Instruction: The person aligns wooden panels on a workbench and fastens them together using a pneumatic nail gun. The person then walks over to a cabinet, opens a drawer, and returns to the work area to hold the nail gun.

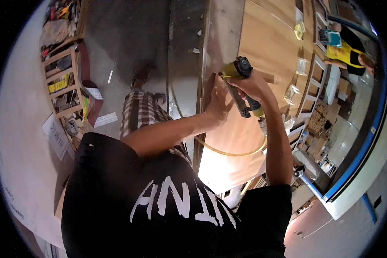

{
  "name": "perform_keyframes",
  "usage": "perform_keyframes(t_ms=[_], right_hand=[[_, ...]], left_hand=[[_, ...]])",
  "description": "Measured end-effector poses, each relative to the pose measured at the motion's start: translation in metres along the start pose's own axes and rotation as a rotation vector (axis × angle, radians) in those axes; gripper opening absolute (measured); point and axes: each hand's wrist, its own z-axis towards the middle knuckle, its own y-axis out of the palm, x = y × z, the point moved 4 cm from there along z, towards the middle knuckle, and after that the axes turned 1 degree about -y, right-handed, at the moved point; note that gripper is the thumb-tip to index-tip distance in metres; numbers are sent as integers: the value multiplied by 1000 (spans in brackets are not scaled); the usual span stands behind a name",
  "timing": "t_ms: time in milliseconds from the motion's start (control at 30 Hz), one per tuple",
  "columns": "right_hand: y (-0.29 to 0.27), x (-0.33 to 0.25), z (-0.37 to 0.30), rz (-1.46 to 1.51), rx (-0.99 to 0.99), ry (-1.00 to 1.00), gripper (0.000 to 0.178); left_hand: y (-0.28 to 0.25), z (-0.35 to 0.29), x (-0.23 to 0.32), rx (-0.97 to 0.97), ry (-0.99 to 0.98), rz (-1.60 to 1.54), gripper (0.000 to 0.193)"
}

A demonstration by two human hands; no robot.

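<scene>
My right hand (254, 89) is wrapped around the handle of a yellow-and-black air nail gun (237, 71). The tool's nose and long dark magazine (238, 99) hang over a light wooden panel (232, 137). A yellow air hose (232, 153) runs from the fitting under the handle and curves across the panel to its edge. To the left of the tool, my left hand (218, 103) grips a brown wooden strip (207, 86) along the panel's near side. Its fingertips are partly hidden in shadow.
Wooden frames (311, 88) and crumpled clear and yellow wrappings (299, 31) line the far side. Another person in a yellow top (337, 51) works at upper right. At left, a wooden rack (64, 84) holds odds and ends beside the grey floor (124, 26).
</scene>
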Motion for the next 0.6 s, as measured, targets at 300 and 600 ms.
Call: perform_keyframes(t_ms=[300,600], right_hand=[[73,229,-231,652,609,320,32],[276,453,-405,1275,954,502,24]], left_hand=[[-46,10,-51,-688,630,-806,81],[-155,-128,148,-252,1415,-874,70]])
